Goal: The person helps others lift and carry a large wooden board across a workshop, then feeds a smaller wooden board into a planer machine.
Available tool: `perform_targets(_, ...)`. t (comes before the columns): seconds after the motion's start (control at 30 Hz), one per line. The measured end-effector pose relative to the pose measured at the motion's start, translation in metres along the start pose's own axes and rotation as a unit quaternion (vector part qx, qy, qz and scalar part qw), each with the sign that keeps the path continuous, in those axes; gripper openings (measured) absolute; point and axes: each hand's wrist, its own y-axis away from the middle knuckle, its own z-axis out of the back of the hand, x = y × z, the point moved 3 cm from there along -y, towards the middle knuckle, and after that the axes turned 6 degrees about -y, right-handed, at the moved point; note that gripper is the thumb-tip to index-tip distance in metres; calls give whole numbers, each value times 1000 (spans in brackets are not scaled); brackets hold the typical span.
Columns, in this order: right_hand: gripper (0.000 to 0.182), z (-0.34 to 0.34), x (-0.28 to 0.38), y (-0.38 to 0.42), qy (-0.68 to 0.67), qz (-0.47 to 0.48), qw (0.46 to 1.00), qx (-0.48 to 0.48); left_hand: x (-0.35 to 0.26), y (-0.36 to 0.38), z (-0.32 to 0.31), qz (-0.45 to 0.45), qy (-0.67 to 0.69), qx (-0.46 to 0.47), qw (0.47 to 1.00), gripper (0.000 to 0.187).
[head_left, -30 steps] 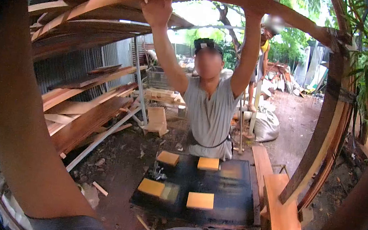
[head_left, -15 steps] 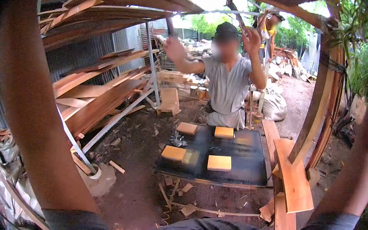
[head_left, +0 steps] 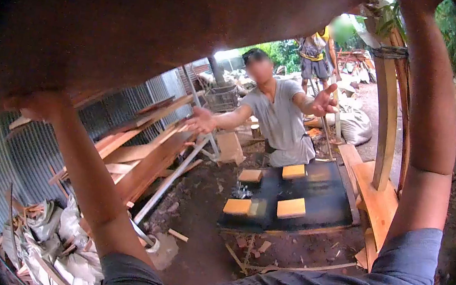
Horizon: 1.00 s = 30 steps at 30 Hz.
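a broad dark board (head_left: 156, 33) is seen overhead, its lower edge touched by the left hand (head_left: 41, 105); the raised right arm (head_left: 429, 126) is cut off at the top. four yellow blocks (head_left: 291, 208) are set on a black tabletop (head_left: 326, 196), faced by a person (head_left: 282, 112) in grey whose open palms (head_left: 324, 101) are spread.

"Any lettering you can read?"
"None, anywhere in the frame."
"What about the large brown board (head_left: 157, 22) across the top?"
"Dark and shadowed; no mark on it is legible."
"And the pale sacks (head_left: 73, 225) at the lower left?"
"Crumpled. I can't make out a word or number."
"The stuffed sack (head_left: 357, 127) right of centre?"
"Too small to read anything there."
"The yellow-orange blocks (head_left: 291, 208) below centre?"
"No readable label on their tops."
"The grey shirt (head_left: 281, 106), upper middle?"
"No legible brand."
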Motion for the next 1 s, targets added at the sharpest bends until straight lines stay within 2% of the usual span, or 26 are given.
perform_targets(0.17,69,41,-11,5,20,24,999,-7,-4,54,16,14,-30,-11,999,89)
perform_targets(0.27,72,51,-10,21,16,25,1000,-5,24,78,37,-13,-187,-29,982,91)
perform_targets(0.33,74,59,-8,30,3,35,999,-8,38,84,36,-21,-226,-42,973,91)
perform_targets(0.37,75,63,-5,40,-13,40,999,-8,51,88,36,64,-79,-28,994,88)
perform_targets(0.4,70,88,-21,40,31,33,999,-27,53,94,36,105,-2,-19,994,86)
perform_targets(0.43,68,84,-8,47,74,28,996,-49,49,101,34,147,75,-17,986,85)
perform_targets(0.5,75,80,6,69,84,10,994,-64,31,116,31,101,94,-76,988,83)
perform_targets(0.53,68,89,3,73,51,20,998,-20,41,114,34,97,103,-83,986,83)
perform_targets(0.57,62,99,-2,77,20,27,999,29,55,118,37,78,101,-47,991,87)
perform_targets(0.6,70,115,-11,77,116,60,991,14,66,124,45,62,94,-9,994,90)
perform_targets(0.63,70,113,-9,81,108,68,992,20,63,128,52,59,96,-22,993,90)
perform_targets(0.7,74,113,-3,97,39,38,998,43,53,144,59,44,-9,-15,999,93)
perform_targets(0.83,82,135,-17,117,41,-1,998,45,66,169,72,29,47,-34,998,88)
perform_targets(0.9,81,131,-12,130,-80,-46,993,73,50,178,73,36,23,-11,999,92)
perform_targets(1.0,85,143,-24,136,-68,-22,993,97,65,200,79,53,31,11,998,95)
